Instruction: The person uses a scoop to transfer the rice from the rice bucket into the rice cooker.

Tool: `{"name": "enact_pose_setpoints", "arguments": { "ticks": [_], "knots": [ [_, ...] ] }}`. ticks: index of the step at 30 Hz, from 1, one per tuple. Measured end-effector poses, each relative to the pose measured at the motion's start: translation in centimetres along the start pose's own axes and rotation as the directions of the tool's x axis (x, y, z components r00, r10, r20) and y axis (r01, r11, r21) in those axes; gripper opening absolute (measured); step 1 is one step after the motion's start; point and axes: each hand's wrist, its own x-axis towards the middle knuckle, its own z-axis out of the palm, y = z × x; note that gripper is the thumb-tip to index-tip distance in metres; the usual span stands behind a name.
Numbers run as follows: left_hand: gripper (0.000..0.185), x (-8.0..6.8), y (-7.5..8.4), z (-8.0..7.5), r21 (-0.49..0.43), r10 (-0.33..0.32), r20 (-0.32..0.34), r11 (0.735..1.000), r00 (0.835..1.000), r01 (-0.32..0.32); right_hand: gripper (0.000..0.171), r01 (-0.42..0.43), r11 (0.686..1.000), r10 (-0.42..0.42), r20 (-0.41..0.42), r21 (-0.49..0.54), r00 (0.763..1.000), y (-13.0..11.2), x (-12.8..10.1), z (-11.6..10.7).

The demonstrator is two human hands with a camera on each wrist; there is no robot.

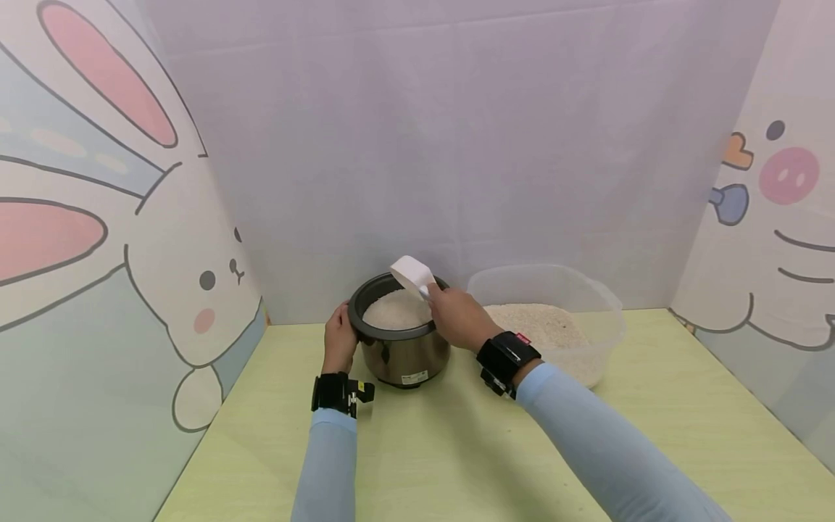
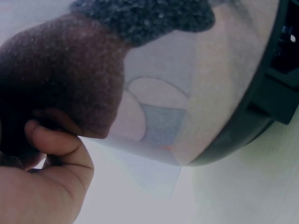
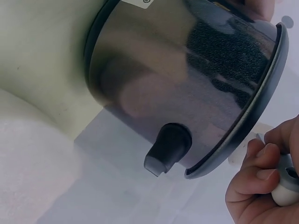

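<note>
A rice cooker (image 1: 406,355) with a shiny dark body and black rim stands on the table, white rice (image 1: 396,310) inside it. At its left side my left hand (image 1: 340,339) grips it just under the rim; the left wrist view shows that hand (image 2: 51,172) with bent fingers against the dark side. My right hand (image 1: 462,317) holds a white scoop (image 1: 413,275) by its handle, tilted over the cooker's opening. Curled fingers of the right hand (image 3: 261,182) wrap the scoop handle (image 3: 286,189) in the right wrist view.
Right of the cooker is a clear plastic tub (image 1: 609,322) with rice grains (image 1: 538,324) in it, partly behind my right wrist. A short black side handle (image 3: 169,147) juts from the cooker. Behind hangs a pale cloth (image 1: 417,145); the table (image 1: 404,464) is light green.
</note>
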Motion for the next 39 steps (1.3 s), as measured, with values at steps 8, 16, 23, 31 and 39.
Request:
{"name": "enact_pose_setpoints", "arguments": {
  "ticks": [8,16,23,31,39],
  "knots": [
    [0.047,0.2,-0.1,0.1,-0.003,-0.001,0.003,1.0,1.0,0.001,0.035,0.006,0.998,-0.003,0.036,-0.061,0.999,0.6,-0.6,0.0],
    [0.047,0.3,0.0,0.1,0.007,0.0,0.003,1.0,1.0,0.0,0.04,0.012,0.999,-0.012,0.0,-0.044,1.0,1.7,-1.3,-0.4],
    [0.048,0.1,0.1,0.1,0.021,-0.002,-0.006,1.0,1.0,0.002,0.044,-0.037,0.996,0.032,-0.063,-0.083,0.997,3.9,-1.8,-0.7],
    [0.047,0.0,0.0,0.0,0.019,0.006,-0.002,1.0,1.0,-0.006,0.048,-0.106,0.992,0.102,-0.058,-0.067,0.993,7.6,-3.8,-1.8],
    [0.048,-0.1,0.0,0.0,0.014,0.005,0.007,1.0,1.0,-0.005,0.044,-0.158,0.985,0.155,-0.045,-0.072,0.987,11.2,-6.3,-2.4]
  ]
}}
